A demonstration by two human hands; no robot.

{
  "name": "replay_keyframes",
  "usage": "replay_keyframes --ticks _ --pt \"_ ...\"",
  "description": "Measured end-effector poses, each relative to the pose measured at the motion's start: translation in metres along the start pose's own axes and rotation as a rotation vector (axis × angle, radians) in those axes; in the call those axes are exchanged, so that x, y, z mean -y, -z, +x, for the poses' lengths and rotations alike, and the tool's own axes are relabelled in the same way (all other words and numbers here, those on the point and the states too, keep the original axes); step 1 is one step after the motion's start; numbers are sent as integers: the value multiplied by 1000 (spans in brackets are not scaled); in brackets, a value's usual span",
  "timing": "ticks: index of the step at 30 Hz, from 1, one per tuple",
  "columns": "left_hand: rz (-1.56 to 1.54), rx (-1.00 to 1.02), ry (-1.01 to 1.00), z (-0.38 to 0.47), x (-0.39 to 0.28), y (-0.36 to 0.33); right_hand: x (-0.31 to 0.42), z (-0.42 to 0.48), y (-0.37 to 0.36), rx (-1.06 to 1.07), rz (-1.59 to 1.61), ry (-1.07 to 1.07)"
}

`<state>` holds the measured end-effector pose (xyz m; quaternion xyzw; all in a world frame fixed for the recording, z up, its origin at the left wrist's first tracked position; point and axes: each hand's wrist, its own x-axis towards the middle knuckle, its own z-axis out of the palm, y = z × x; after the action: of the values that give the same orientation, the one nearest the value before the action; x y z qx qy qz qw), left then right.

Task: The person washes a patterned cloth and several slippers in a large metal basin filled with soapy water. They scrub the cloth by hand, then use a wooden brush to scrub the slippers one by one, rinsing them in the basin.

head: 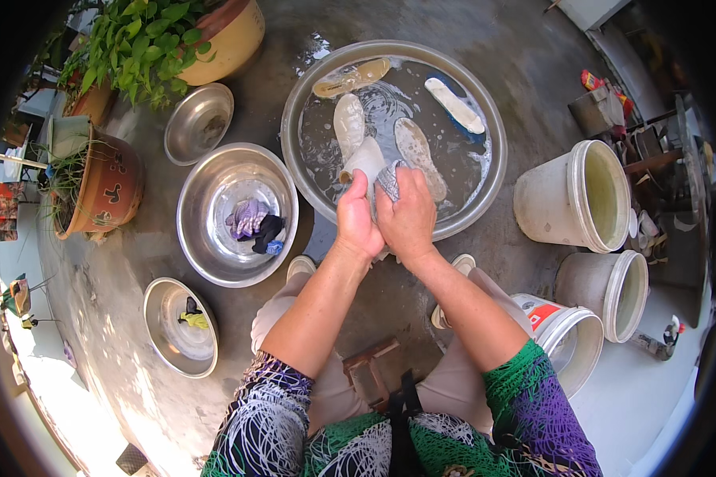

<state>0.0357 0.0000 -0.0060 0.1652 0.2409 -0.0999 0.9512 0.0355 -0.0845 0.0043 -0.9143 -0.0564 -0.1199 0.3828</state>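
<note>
A pale, bent insole (365, 156) is in my left hand (358, 222), above the near side of a large metal basin (496, 137). Bunched in my right hand (410, 208) is a grey-and-white patterned cloth (388, 180), close against the insole; whether they touch is hidden by my fingers. Cloudy water fills the basin. In it lie a tan insole (352, 79), a whitish insole (349, 122), a speckled grey insole (419, 149) and a white insole with a blue underside (454, 105).
Left of me, a metal basin (215, 179) holds purple and black cloth items (249, 219). A smaller basin (161, 340) contains yellow and black cloth (194, 319); another metal basin (206, 128) stands farther off. Plastic buckets (546, 197) line the right, potted plants (110, 185) the left.
</note>
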Motion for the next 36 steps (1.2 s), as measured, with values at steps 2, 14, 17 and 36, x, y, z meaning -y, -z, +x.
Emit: replay_keyframes --ticks 2,14,17,36 --pt "33 -33 -1 5 -15 -1 7 -16 7 69 89 60" --pt "69 -76 -42 3 -12 -2 19 -25 24 171 170 119" --pt "-7 -2 -16 1 13 -4 -11 1 13 80 115 78" --pt "-27 323 -11 7 -33 -17 -16 17 62 2 455 -199"
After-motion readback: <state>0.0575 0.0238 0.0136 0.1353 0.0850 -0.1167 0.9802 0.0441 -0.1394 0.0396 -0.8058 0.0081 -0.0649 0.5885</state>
